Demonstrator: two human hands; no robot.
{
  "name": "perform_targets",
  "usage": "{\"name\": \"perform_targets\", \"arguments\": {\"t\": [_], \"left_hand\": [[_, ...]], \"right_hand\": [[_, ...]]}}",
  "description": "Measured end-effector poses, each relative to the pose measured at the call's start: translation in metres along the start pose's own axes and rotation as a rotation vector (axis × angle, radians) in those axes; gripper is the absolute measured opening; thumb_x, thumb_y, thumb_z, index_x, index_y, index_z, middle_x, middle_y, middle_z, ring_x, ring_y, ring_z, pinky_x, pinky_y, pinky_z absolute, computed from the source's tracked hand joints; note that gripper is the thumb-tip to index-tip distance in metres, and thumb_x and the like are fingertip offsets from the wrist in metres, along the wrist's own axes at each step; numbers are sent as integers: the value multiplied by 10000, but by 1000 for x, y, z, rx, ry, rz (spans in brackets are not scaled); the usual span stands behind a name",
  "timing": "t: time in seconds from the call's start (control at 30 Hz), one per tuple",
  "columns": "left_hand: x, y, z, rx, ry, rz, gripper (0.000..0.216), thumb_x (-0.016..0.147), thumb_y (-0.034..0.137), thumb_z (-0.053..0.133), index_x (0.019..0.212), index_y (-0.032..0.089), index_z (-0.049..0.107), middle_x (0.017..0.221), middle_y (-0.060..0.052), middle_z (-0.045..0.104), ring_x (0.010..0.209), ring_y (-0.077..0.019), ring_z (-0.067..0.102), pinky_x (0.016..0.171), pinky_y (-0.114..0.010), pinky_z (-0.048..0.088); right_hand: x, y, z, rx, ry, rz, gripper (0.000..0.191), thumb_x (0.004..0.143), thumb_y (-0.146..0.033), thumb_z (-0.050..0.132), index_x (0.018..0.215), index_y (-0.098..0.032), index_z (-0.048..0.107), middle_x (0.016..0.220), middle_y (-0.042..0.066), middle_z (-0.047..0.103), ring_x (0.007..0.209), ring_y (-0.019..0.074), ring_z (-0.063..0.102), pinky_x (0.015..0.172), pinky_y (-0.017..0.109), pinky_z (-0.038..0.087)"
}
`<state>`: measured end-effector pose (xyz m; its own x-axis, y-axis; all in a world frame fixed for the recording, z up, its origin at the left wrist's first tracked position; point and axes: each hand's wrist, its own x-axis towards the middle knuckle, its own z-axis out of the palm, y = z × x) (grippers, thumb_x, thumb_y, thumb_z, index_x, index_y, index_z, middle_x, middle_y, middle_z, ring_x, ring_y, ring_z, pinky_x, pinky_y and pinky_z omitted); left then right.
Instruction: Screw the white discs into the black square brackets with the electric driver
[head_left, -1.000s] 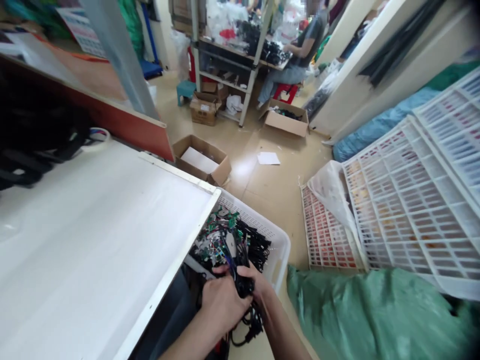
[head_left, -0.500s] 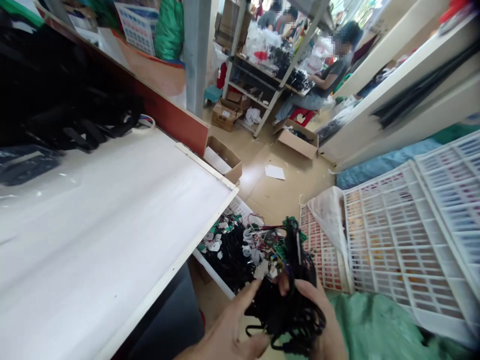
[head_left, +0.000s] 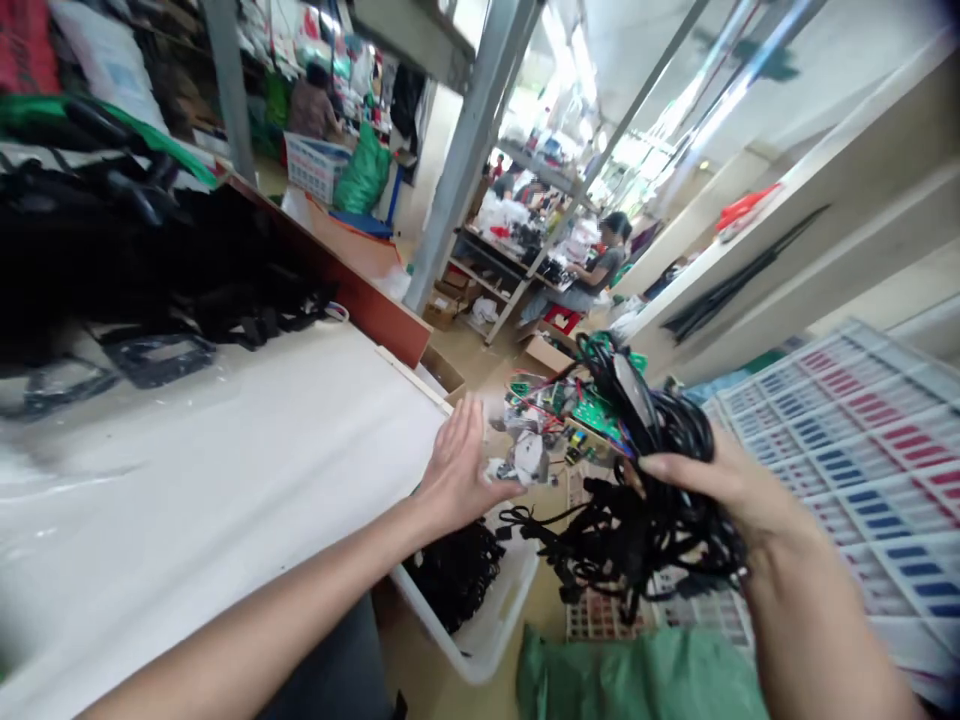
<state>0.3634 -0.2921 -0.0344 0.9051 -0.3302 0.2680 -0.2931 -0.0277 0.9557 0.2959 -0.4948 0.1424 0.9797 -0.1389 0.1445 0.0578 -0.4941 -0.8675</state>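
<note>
My right hand [head_left: 716, 480] is closed around a bundle of black cables [head_left: 637, 540], raised over the floor to the right of the table. Green circuit boards [head_left: 592, 410] with thin coloured wires and pale plastic pieces [head_left: 529, 455] hang at the bundle's far left side. My left hand [head_left: 457, 470] is by the table edge, fingers stretched out and thumb apart, near the pale pieces. Whether it touches them I cannot tell. Below it, a white plastic basket [head_left: 487, 660] holds more black cables [head_left: 457, 575].
A white-topped table [head_left: 247, 470] fills the left, with a dark heap [head_left: 135, 250] at its back. White crates [head_left: 862, 440] stand on the right, above a green sack [head_left: 637, 680]. People sit working at benches further back, beyond a metal post [head_left: 465, 160].
The view has tilted up. My right hand has lifted the cable bundle up and right, while my left hand has come off it and moved up beside the table edge.
</note>
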Motion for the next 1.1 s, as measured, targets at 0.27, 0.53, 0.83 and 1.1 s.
{"name": "perform_targets", "arguments": {"t": [0.27,0.53,0.83,1.1], "left_hand": [[25,42,-51,501,542,187,1394,555,600,770,1476,136,-169,1577,-237,16,1456,-341,-15,1159,-562,83],[37,-22,-162,834,872,45,1153,728,508,656,1479,14,-66,1553,-289,86,1454,-348,71,1153,-527,131],[24,-109,-231,1287,505,-267,799,756,169,566,1487,156,242,1583,-171,129,1457,-310,102,1155,-498,72],[24,-152,-262,1246,325,-433,788,795,318,594,1478,126,252,1517,-216,307,1390,-377,276,1101,-543,184]], "right_hand": [[72,-140,62,-701,-536,-352,286,652,-341,707,854,-147,654,753,6,665,691,182,603,644,297,524],[120,-168,192,-1200,-624,-575,328,664,-340,676,896,-109,660,808,61,698,741,198,656,617,235,470],[111,-19,305,-1358,-560,-677,296,853,-95,480,1123,-76,599,938,190,726,922,263,693,859,382,460],[74,112,325,-1199,-546,-426,673,839,-437,556,1371,-61,387,1079,191,680,905,276,692,769,361,503]]}}
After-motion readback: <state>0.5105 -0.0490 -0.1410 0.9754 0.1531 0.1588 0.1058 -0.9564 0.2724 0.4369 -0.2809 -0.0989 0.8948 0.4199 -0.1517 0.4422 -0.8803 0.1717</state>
